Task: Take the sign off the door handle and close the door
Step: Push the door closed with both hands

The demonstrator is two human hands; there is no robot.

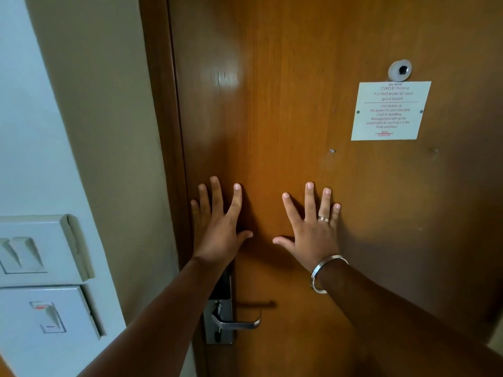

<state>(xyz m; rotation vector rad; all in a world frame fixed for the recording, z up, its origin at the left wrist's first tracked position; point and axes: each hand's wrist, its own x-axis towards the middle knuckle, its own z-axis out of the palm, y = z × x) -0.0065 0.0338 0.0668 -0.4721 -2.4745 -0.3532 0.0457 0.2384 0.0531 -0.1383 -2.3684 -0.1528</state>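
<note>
The wooden door (285,118) fills the view, its left edge meeting the frame (163,131). Both arms reach forward — the left hand (217,229) and right hand (313,235) lie flat against the door, fingers spread, gripping nothing. A white notice (391,110) is fixed at upper right, just below the peephole (399,70). Low down, under the left forearm, the metal door handle (236,322) hangs bare — no sign on it. Wall switches (40,281) sit at left.
</note>
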